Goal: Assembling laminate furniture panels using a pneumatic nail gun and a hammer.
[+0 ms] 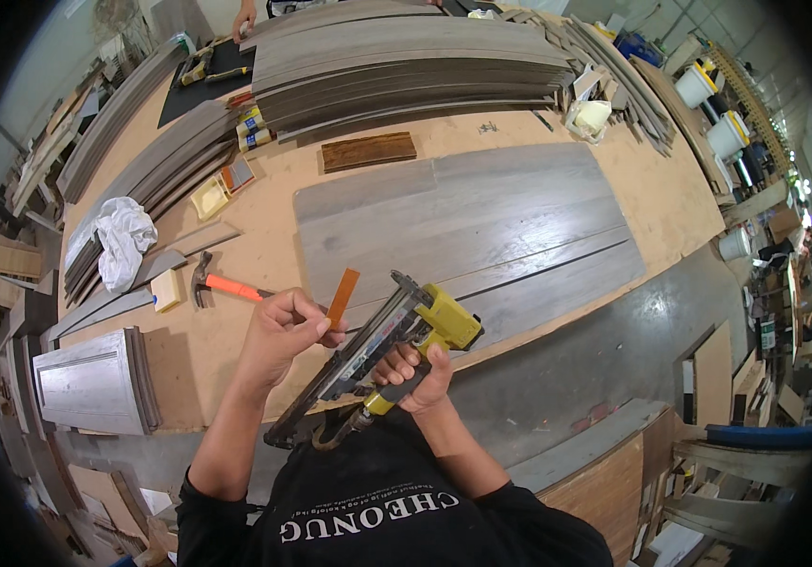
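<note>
Pinched a narrow, flat, straight-edged orange-brown strip point(343, 297) between the thumb and fingers of the left hand point(285, 326), with its upper end leaning right, just beside a nail gun point(451, 319) with a yellow-green body and long dark magazine. Gripped the gun by its handle in the right hand point(428, 387), with fingers closed around it. Held both over the near side of a tan workbench point(196, 350), near grey wood-grained boards point(519, 227) and an orange-handled hammer point(234, 287).
</note>
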A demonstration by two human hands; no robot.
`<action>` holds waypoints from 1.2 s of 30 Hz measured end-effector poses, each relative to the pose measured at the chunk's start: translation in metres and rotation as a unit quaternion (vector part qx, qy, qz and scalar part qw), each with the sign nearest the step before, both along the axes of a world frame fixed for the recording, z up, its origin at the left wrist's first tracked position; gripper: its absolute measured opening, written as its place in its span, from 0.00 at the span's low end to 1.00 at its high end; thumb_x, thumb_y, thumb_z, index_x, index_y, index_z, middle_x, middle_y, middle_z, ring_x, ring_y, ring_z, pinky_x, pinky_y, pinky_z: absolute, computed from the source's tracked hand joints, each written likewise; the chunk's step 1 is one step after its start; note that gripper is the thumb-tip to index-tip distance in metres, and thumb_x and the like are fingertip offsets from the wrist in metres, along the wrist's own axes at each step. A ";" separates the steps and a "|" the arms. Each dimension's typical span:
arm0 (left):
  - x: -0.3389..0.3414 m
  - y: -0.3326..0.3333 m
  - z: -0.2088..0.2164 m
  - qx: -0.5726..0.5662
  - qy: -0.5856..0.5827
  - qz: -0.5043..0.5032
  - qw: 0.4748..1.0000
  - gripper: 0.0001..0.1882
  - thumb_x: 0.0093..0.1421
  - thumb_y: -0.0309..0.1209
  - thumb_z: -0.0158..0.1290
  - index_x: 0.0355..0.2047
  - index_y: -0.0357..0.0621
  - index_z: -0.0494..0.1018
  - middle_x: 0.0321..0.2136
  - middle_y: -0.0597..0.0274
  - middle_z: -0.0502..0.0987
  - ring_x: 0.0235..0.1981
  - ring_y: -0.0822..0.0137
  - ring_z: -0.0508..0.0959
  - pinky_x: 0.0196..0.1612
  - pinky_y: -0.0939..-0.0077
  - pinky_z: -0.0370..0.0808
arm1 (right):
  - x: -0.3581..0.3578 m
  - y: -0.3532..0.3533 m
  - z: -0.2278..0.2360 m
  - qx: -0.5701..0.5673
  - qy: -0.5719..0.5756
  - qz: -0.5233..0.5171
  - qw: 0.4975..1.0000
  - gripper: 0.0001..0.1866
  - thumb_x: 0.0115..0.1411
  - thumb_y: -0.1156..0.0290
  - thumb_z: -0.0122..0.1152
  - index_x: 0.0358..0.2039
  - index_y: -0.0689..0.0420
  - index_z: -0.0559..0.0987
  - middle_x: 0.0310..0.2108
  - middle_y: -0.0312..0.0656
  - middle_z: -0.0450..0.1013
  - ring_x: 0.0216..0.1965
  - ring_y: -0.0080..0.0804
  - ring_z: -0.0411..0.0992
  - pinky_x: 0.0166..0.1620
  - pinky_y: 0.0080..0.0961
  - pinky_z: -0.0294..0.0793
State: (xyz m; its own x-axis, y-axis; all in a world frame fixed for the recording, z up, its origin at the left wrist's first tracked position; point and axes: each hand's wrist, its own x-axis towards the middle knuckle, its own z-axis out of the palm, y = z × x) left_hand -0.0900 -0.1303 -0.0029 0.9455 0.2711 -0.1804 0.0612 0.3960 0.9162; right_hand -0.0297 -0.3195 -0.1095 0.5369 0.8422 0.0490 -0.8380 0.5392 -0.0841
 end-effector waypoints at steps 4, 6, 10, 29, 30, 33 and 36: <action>0.000 -0.005 0.005 0.032 -0.031 -0.019 0.999 0.07 0.51 0.19 0.60 0.26 0.39 0.71 0.28 0.59 0.76 0.31 0.72 0.77 0.36 0.83 0.73 | -0.001 -0.002 0.000 0.027 0.019 0.010 0.999 0.18 0.50 0.49 0.60 0.20 0.49 0.68 0.18 0.30 0.64 0.25 0.25 0.65 0.35 0.23 0.65; -0.001 -0.010 0.007 0.076 -0.024 -0.026 0.996 0.07 0.51 0.19 0.60 0.26 0.39 0.71 0.28 0.60 0.76 0.32 0.74 0.77 0.35 0.83 0.73 | -0.001 -0.003 -0.001 0.033 0.019 0.009 0.999 0.18 0.49 0.49 0.60 0.20 0.49 0.68 0.18 0.30 0.64 0.25 0.25 0.65 0.35 0.23 0.65; 0.000 -0.022 0.014 0.172 0.011 -0.033 0.984 0.07 0.52 0.20 0.59 0.26 0.38 0.70 0.26 0.65 0.75 0.28 0.79 0.75 0.31 0.85 0.72 | 0.001 -0.004 0.005 -0.032 -0.011 0.001 0.999 0.20 0.46 0.44 0.63 0.19 0.46 0.70 0.16 0.27 0.66 0.20 0.21 0.65 0.32 0.21 0.65; 0.004 -0.024 0.009 0.138 0.053 -0.047 0.988 0.11 0.51 0.19 0.59 0.34 0.37 0.71 0.29 0.66 0.75 0.30 0.79 0.74 0.36 0.85 0.73 | -0.004 -0.008 -0.001 0.028 0.016 -0.003 0.999 0.19 0.50 0.48 0.60 0.20 0.49 0.67 0.18 0.30 0.63 0.24 0.25 0.64 0.34 0.23 0.64; 0.005 -0.023 0.009 0.138 0.053 -0.049 0.988 0.11 0.51 0.19 0.59 0.34 0.37 0.71 0.29 0.66 0.75 0.30 0.79 0.74 0.36 0.85 0.73 | -0.004 -0.008 -0.001 0.029 0.013 -0.005 0.999 0.19 0.50 0.48 0.60 0.20 0.49 0.67 0.18 0.30 0.63 0.24 0.25 0.64 0.34 0.23 0.64; 0.006 -0.023 0.009 0.074 0.062 -0.055 0.994 0.10 0.52 0.20 0.59 0.34 0.37 0.71 0.29 0.65 0.75 0.29 0.79 0.74 0.36 0.85 0.73 | -0.004 -0.009 -0.001 0.032 0.009 -0.008 0.999 0.19 0.51 0.49 0.59 0.21 0.49 0.67 0.19 0.30 0.63 0.25 0.25 0.64 0.34 0.23 0.63; 0.006 -0.022 0.007 0.042 0.069 -0.055 0.995 0.09 0.52 0.20 0.59 0.34 0.37 0.72 0.28 0.65 0.75 0.29 0.78 0.74 0.35 0.84 0.73 | -0.004 -0.010 -0.003 0.039 0.008 -0.008 0.999 0.18 0.51 0.49 0.59 0.21 0.49 0.68 0.19 0.30 0.63 0.25 0.25 0.64 0.35 0.23 0.63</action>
